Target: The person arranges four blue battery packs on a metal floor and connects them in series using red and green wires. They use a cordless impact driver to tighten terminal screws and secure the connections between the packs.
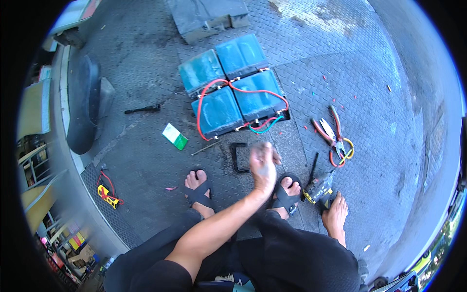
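Note:
My left hand (pixel 263 169) hovers over the floor plate between my feet, slightly blurred. Its fingers are curled in, and whatever they might hold is hidden. Low on the right, my right hand (pixel 335 214) is at the base of a yellow and black cordless drill (pixel 318 189) lying on the floor, fingers stretched forward and thumb apart. Ahead of my hands, several blue-topped batteries (pixel 217 111) sit in a block in a floor recess. A red cable (pixel 260 91) loops across them. A short green wire (pixel 266 130) curves along their near right edge.
Pliers with red handles (pixel 334 131) lie to the right, with a yellow-handled tool (pixel 349 148) against them. A black handle-shaped bracket (pixel 235 158), a screwdriver (pixel 205 148), a green and white packet (pixel 174 136) and a black rod (pixel 142 109) are on the floor. A yellow meter (pixel 107 196) lies left.

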`<state>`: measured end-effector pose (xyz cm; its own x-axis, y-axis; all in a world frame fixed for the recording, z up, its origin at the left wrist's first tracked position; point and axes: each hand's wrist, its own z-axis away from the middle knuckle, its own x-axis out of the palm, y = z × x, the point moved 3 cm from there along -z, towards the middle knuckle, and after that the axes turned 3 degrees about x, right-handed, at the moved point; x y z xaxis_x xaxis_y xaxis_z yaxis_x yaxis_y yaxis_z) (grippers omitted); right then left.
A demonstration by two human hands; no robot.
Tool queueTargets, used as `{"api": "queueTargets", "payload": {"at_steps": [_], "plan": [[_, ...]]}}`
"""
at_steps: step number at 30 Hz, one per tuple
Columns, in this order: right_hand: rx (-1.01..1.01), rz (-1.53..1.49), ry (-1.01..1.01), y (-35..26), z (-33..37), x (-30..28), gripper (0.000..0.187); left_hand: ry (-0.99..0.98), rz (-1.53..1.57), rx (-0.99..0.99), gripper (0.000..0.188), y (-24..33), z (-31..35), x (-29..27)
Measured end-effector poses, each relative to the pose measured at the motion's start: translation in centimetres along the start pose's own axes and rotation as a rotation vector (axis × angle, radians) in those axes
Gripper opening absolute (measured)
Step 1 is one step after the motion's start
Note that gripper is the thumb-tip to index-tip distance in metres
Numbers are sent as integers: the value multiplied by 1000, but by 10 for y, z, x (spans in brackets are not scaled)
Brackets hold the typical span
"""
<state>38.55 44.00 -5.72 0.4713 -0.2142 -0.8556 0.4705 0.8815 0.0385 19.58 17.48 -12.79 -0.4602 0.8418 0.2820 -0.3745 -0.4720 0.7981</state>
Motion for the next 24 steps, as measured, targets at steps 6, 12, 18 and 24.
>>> {"api": "queueTargets", "payload": {"at_steps": [6, 12, 18, 24], "plan": [[-154, -232, 23, -9, -5, 36, 111, -419, -689, -238, 30, -60, 53, 26], [-405, -237, 235, -30, 4, 3, 106, -624, -874, -226, 67, -51, 49, 49], [-690, -398, 220, -89, -8, -65, 69, -609, -78, -310, 42, 45, 36, 45], [-873, -317, 139, -135, -38, -89, 57, -511, -178, -352, 25, 103, 8, 3]]}}
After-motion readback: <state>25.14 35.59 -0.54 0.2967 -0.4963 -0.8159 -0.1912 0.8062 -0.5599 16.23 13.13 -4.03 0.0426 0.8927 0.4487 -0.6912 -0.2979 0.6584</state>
